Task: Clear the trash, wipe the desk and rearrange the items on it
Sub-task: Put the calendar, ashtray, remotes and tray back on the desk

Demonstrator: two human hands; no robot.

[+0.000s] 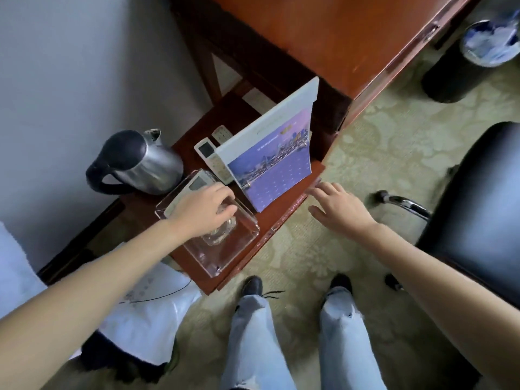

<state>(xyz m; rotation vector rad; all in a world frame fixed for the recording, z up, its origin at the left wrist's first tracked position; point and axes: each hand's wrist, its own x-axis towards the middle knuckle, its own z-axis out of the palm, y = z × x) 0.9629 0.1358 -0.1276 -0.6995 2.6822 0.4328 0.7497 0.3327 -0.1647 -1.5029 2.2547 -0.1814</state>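
- Glass ashtray [218, 235] is seen inside the clear acrylic tray [237, 250], at the near end of the low wooden surface [281, 220].
- It is covered from above by the left hand [202, 209], fingers curled over its far rim; a grip, it appears.
- Right hand [340, 209] is held spread and empty above the surface's front edge, just beside the desk calendar [275, 161].
- Left is plainly nearer, so a straight lift out of the tray is judged likeliest.
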